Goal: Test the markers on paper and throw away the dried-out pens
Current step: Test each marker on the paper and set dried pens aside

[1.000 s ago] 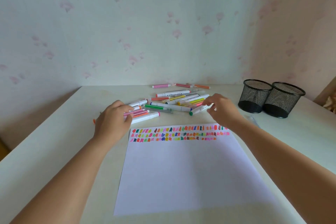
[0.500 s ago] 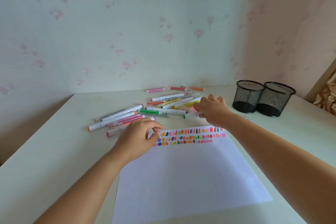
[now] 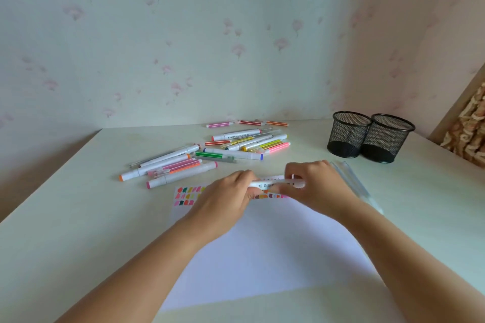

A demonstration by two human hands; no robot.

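Two black mesh cups (image 3: 349,136) stand on the counter (image 3: 78,217). There is one sheet of paper (image 3: 262,257), with three rows of colour swatches (image 3: 187,196). The loose markers (image 3: 210,155) number about twenty; they overlap too much for an exact count. One white marker (image 3: 274,183) is held by two hands, the left hand (image 3: 225,199) and the right hand (image 3: 317,186).

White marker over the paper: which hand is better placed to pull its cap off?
Probably left: the left hand wraps one end of the marker, while the right hand pinches it farther along.
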